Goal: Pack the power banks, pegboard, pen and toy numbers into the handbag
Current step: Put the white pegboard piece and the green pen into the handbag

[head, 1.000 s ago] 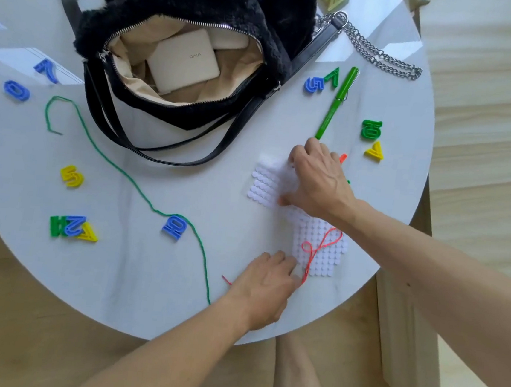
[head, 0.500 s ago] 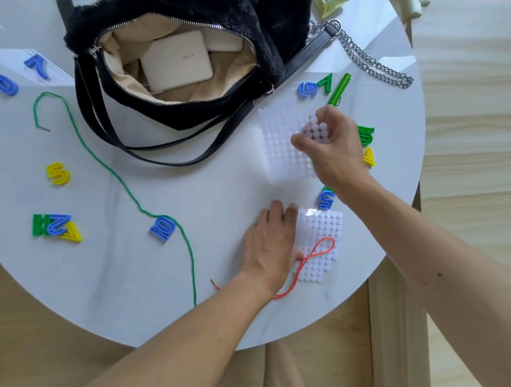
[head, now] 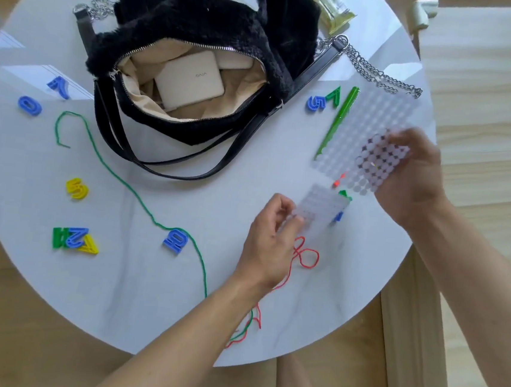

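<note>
A black furry handbag (head: 208,26) lies open at the back of the round white table (head: 114,289), with two white power banks (head: 190,82) inside on its beige lining. My right hand (head: 411,180) holds a large translucent pegboard (head: 366,132) lifted and tilted over the right side. My left hand (head: 271,241) pinches a smaller pegboard piece (head: 321,212) just above the table. A green pen (head: 337,123) lies beside the big pegboard. Toy numbers are scattered: blue 5 and green 7 (head: 319,101) by the pen, blue 10 (head: 176,240), yellow 5 (head: 76,188), a green-blue-yellow cluster (head: 73,238), blue 7 (head: 59,86), blue 0 (head: 30,105).
A green string (head: 118,174) runs across the table's left half and a red string (head: 301,257) lies under my left hand, both trailing off the front edge. The bag's black straps (head: 169,166) and chain (head: 381,76) spread on the table. A yellow-green packet (head: 331,5) lies at the back.
My right hand has swung the large pegboard up and to the right, uncovering the pen. My left hand went from pressing flat on the small pegboard piece to pinching and lifting it.
</note>
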`<state>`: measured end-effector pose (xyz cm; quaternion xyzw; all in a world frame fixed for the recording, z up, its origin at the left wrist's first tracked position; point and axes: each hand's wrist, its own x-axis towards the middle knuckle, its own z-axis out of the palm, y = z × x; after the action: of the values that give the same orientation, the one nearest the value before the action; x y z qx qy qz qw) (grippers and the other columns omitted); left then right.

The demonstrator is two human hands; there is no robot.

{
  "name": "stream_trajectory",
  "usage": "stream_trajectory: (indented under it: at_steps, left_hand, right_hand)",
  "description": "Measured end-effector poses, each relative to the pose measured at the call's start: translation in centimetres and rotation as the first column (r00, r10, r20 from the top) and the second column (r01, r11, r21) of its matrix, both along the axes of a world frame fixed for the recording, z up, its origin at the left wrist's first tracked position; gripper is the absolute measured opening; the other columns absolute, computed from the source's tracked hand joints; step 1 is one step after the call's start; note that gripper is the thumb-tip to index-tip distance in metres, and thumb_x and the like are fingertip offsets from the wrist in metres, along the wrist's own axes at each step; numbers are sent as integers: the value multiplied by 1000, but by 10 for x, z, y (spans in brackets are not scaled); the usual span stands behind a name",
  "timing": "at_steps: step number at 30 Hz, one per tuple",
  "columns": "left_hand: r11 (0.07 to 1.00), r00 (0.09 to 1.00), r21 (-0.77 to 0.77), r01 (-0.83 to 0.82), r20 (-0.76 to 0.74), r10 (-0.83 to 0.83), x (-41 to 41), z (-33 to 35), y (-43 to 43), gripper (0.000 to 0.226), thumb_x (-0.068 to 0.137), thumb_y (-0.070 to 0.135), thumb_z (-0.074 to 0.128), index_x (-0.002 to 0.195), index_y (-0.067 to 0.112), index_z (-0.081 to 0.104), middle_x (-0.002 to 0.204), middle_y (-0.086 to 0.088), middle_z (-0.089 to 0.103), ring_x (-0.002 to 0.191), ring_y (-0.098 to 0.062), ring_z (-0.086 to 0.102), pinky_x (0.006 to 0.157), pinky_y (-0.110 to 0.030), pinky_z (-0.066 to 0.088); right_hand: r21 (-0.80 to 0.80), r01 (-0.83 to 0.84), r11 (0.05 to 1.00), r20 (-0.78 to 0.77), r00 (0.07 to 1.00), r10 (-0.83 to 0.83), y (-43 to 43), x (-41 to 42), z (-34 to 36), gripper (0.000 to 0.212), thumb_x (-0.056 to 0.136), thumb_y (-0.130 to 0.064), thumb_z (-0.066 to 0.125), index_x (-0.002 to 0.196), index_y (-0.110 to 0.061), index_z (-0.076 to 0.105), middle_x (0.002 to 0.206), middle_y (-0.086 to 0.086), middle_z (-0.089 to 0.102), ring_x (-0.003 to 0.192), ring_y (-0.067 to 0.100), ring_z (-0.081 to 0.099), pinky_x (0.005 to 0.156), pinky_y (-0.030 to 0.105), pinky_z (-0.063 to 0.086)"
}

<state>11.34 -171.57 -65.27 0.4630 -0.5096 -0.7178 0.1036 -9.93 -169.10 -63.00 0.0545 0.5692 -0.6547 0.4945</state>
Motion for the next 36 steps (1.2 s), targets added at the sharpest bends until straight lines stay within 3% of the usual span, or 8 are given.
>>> stream_trajectory:
  at_steps: [5,12,20,22,24,27,32,36]
  left_hand:
    - [991,988,62,-118,-89,123,-11,15,-30,3,96,18,50,96,20,47,104,-33,67,86,-28,60,88,-57,50]
    - [906,914,296,-302,-179,363,-26,24,-72,13,101,17,52,111,11,48,93,1,76,87,-15,73,81,-35,60]
    - [977,983,-124,-176,24,180,-5,39,-105,19,103,27,46,116,23,59,115,6,70,108,-14,67,97,-43,53]
    - [874,976,-486,-14,182,117,10,43,-126,17,98,36,47,94,23,57,99,10,60,95,-13,58,84,-39,50]
    - [546,951,-829,117,252,180,24,48,-158,9,93,23,56,94,18,62,108,1,55,104,-21,52,89,-42,47]
    - [181,889,-919,349,386,246,37,46,-215,29,83,4,60,106,17,73,141,-19,49,136,-41,40,111,-51,33]
    - [226,653,-662,714,747,126,43,33,-277,62,82,16,71,141,24,51,156,-14,34,138,-37,40,115,-56,27]
    - [199,645,-631,750,765,-4,37,30,-293,92,79,-4,68,157,19,24,151,-8,35,115,-36,52,95,-51,47]
  right_hand:
    - [-25,-258,966,87,962,259,2,12,1,42,86,-19,36,118,-9,61,112,10,64,106,28,62,101,47,46]
    - [186,-285,940,-154,937,315,-27,41,-5,25,70,-10,61,92,2,65,89,16,68,82,28,65,80,38,52]
    - [77,-467,881,-224,853,472,-54,71,-9,103,76,-4,73,154,-45,18,116,3,75,104,22,74,80,25,59]
    - [85,-453,887,-259,850,459,-63,75,-2,106,72,-4,76,151,-51,22,115,10,74,105,30,73,83,37,61]
    - [109,-422,900,-283,855,435,-76,83,7,89,72,-5,78,139,-49,38,112,12,74,104,32,72,78,46,61]
    - [184,-320,929,-306,880,364,-104,105,12,47,80,1,73,107,-34,56,104,5,71,84,22,69,62,34,52]
    - [346,-109,932,-254,945,205,-158,140,5,30,83,0,66,97,-26,66,103,-4,62,79,9,65,63,28,55]
    - [381,72,922,-399,912,94,-199,156,-4,20,91,-10,63,103,-25,70,103,-11,66,93,2,66,79,20,55]
